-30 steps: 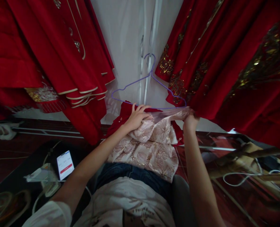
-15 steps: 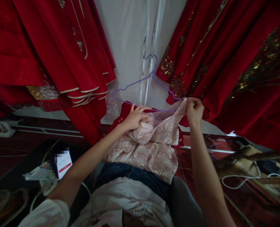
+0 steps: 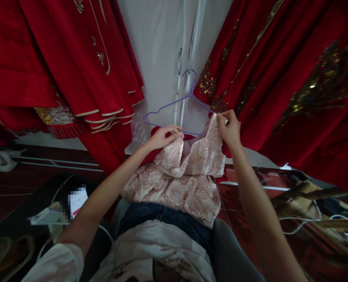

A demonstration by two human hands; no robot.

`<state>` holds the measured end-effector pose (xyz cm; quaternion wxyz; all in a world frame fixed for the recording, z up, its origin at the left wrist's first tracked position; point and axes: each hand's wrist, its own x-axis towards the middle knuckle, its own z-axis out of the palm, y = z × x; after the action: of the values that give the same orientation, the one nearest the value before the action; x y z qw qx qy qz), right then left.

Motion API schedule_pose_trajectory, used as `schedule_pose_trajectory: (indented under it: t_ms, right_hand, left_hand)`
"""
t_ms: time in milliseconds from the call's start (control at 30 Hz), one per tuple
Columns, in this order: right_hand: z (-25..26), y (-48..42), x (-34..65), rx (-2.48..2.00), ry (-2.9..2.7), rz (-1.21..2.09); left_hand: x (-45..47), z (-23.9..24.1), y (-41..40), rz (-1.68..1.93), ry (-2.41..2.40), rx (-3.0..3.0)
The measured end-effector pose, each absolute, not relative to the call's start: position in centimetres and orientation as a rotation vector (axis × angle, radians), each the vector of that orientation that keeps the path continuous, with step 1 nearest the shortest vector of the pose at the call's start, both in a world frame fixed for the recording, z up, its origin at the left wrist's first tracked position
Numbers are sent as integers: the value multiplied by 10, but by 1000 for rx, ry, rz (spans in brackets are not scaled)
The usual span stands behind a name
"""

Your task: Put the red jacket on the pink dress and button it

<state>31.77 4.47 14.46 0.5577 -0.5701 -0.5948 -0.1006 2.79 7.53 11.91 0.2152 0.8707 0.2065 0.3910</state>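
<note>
A pale pink brocade dress with gold flowers lies across my lap, its bodice folded over the part below. My right hand is closed in a pinch on the shoulder strap at the right, which covers that end of a purple wire hanger. The hanger's left end is bare. At the other shoulder, my left hand grips the edge of the bodice near the hanger's lower bar; its fingertips are partly hidden.
Red gowns with trim hang at the left, and more red gowns with gold sequins at the right. A lit phone and cables lie on a dark surface at lower left. Cluttered items are at the right.
My right hand has moved left and slightly up, bringing the strap over the hanger's end. My left hand has shifted slightly up, its fingers closer together. The hanger has shifted slightly right.
</note>
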Motion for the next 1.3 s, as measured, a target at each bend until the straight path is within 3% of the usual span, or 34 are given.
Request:
schedule_pose_trajectory:
  t_ms: [133, 233, 567, 800, 1067, 1167, 1300]
  right_hand:
    - [150, 45, 325, -1303, -1421, -238]
    - [152, 48, 329, -1290, -1423, -201]
    - [155, 52, 339, -1280, -1444, -153]
    - [157, 50, 339, -1259, -1516, -126]
    - [150, 57, 343, -1210, -1508, -102]
    - [150, 57, 342, -1212, -1503, -85]
    - [151, 56, 340, -1224, -1487, -72]
  left_hand:
    - [-23, 118, 107, 1392, 1013, 2164]
    - [-64, 100, 128, 1431, 1242, 2024]
    - [-100, 65, 146, 1531, 1271, 1886]
    - [-66, 114, 157, 1556, 1190, 1933]
    - [-19, 186, 149, 1253, 915, 2267]
    - [-37, 174, 152, 1210, 1001, 2135]
    - [-71, 118, 160, 1256, 1180, 1734]
